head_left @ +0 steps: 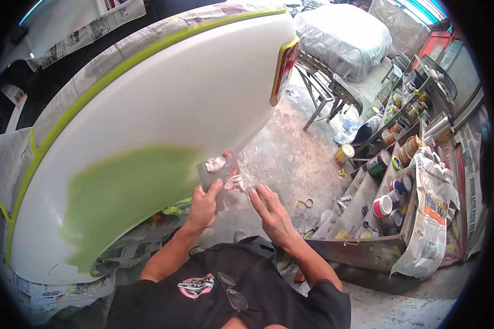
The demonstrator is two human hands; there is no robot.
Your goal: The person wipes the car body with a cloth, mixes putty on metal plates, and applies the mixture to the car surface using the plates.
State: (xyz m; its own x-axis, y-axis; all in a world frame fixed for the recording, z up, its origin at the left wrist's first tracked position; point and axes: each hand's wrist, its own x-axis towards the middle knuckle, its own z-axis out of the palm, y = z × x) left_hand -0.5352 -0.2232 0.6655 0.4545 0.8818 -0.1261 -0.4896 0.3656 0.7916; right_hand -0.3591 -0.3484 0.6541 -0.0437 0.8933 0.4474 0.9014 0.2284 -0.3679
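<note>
My left hand (pixel 204 205) grips a small clear plastic board (pixel 223 178) with smears of pale filler on it. My right hand (pixel 271 211) is beside it with its fingers spread and fingertips touching the board's right edge; whether a tool lies under them is unclear. Both hands hover just right of a white car body panel (pixel 170 104), which carries a large green patch (pixel 121 197) low on its side and green masking tape (pixel 121 66) along its upper edge. A masked red tail light (pixel 285 68) sits at the panel's right end.
Newspaper masking (pixel 55 285) covers the areas around the panel. A shelf (pixel 384 203) of paint cans and tins stands to the right. A plastic-covered car (pixel 346 35) and a metal stand (pixel 324 93) are at the back. The concrete floor (pixel 291 159) is dusty with tape scraps.
</note>
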